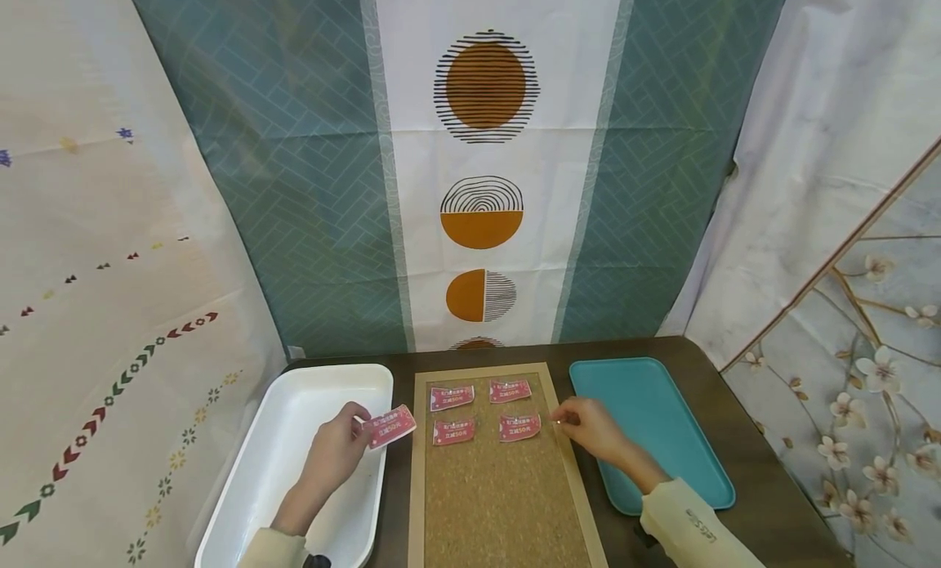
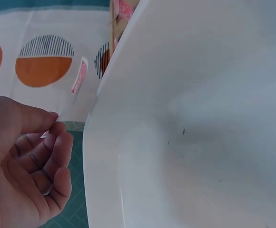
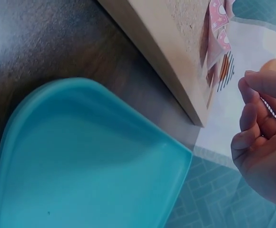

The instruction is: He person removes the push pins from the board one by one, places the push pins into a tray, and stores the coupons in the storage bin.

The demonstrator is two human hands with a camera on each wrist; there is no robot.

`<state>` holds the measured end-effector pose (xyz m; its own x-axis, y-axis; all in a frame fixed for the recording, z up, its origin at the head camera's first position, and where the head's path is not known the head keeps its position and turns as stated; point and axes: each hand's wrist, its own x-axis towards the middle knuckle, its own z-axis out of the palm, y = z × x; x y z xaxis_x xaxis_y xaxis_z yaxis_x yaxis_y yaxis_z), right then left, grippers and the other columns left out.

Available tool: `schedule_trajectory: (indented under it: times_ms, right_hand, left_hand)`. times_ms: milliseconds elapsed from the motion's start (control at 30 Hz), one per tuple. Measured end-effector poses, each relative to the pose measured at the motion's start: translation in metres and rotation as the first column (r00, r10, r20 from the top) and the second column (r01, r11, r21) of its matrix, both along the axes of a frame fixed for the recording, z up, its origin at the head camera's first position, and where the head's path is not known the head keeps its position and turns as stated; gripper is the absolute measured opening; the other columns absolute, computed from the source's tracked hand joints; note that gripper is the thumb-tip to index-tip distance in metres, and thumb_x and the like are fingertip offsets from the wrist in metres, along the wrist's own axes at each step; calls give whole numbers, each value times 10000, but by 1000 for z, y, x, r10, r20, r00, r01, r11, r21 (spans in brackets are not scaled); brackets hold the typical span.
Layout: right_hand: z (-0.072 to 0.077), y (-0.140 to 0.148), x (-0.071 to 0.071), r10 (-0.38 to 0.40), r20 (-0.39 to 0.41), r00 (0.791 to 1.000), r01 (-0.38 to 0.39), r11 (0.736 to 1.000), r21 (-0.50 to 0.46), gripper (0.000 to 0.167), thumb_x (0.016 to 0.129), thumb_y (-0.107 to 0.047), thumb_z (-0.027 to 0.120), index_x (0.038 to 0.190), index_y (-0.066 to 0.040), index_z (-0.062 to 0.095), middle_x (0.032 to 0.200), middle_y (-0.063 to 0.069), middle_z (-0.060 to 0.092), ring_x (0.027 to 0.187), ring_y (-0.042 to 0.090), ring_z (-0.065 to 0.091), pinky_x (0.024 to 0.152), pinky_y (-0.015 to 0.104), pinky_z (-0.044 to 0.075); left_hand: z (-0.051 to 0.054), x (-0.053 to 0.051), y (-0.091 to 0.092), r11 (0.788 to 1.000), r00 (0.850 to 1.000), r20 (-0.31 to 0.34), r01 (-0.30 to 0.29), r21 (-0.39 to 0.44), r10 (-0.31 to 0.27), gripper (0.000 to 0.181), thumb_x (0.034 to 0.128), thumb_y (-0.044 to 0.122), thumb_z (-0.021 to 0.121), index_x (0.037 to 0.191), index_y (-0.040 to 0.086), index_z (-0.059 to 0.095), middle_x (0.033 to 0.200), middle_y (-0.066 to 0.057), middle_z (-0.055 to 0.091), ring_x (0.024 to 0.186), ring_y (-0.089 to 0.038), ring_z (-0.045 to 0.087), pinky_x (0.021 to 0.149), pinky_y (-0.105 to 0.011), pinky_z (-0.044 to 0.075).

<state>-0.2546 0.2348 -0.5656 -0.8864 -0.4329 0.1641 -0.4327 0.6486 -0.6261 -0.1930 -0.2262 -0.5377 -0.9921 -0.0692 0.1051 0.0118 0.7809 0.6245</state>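
Observation:
In the head view, my left hand (image 1: pixel 340 447) pinches a pink printed coupon (image 1: pixel 391 426) by its left edge, above the white tray's right rim. The left wrist view has this coupon (image 2: pixel 80 77) nearly edge-on, beyond the thumb and forefinger. My right hand (image 1: pixel 591 427) is by the corkboard's (image 1: pixel 507 503) right frame, beside a coupon (image 1: pixel 519 427) on the board. Its thumb and forefinger meet round a tiny pale thing (image 1: pixel 558 422), too small to identify. In the right wrist view, that hand (image 3: pixel 266 128) has its other fingers curled, and the fingertips hide what they pinch.
Several pink coupons (image 1: pixel 452 397) lie in two rows on the upper corkboard, with edges lifting. A deep white tray (image 1: pixel 375 372) stands left of the board, a shallow teal tray (image 1: pixel 647 437) right. The dark table (image 1: pixel 764 470) meets hanging cloths (image 1: pixel 316 184) behind and at both sides.

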Motion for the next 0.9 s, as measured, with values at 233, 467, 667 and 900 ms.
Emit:
schedule_trajectory:
  times_ms: [233, 467, 667, 900]
  right_hand:
    - [-1, 8, -2, -25, 3, 1000, 25, 1000, -10, 132, 931, 37, 726, 1047, -7, 771, 976, 70, 750, 854, 145, 661, 737, 313, 563]
    - [-2, 16, -2, -46, -23, 999, 46, 999, -21, 102, 935, -5, 745, 1032, -20, 773, 937, 41, 747, 806, 80, 620, 694, 293, 532]
    - [-6, 26, -3, -78, -20, 997, 77, 997, -25, 89, 947, 2, 731, 1027, -14, 767, 923, 48, 748, 769, 50, 583, 662, 277, 505]
    - [-13, 36, -3, -113, -22, 993, 113, 993, -27, 82, 953, -3, 725, 1024, -21, 763, 939, 37, 758, 794, 82, 611, 684, 292, 512]
  left_hand:
    - [2, 1, -9, 1000, 999, 27, -20, 3, 20, 250, 978, 120, 720, 1188, 27, 618, 819, -55, 660, 627, -149, 562, 546, -258, 473]
    - [2, 3, -22, 1000, 999, 42, -28, -5, 28, 252, 979, 104, 698, 1192, 6, 605, 804, -55, 642, 623, -156, 562, 536, -268, 461]
    - [1, 5, -31, 999, 998, 49, -39, -27, 40, 271, 963, 80, 696, 1196, -25, 606, 808, -60, 655, 621, -147, 579, 537, -265, 460]
    - [0, 4, -38, 999, 998, 50, -38, -37, 39, 280, 971, 79, 687, 1209, -40, 600, 833, -73, 668, 640, -146, 594, 540, -280, 469]
